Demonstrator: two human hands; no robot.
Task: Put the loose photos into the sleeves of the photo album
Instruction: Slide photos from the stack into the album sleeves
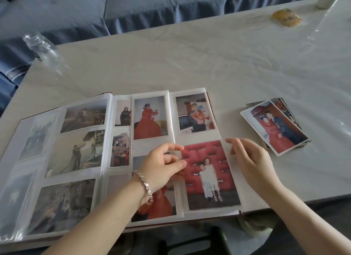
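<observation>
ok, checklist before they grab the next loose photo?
1. Red-backdrop photo fully seated in its sleeve: cannot tell.
2. Left hand off the photo: not ok, fingers curled at its left edge.
3. Right hand free: ok, open beside the photo's right edge, holding nothing.
4. Loose photo stack reachable: ok, on the table right of the album.
5. Empty sleeve available: cannot tell, visible ones look filled, left forearm hides some.
</observation>
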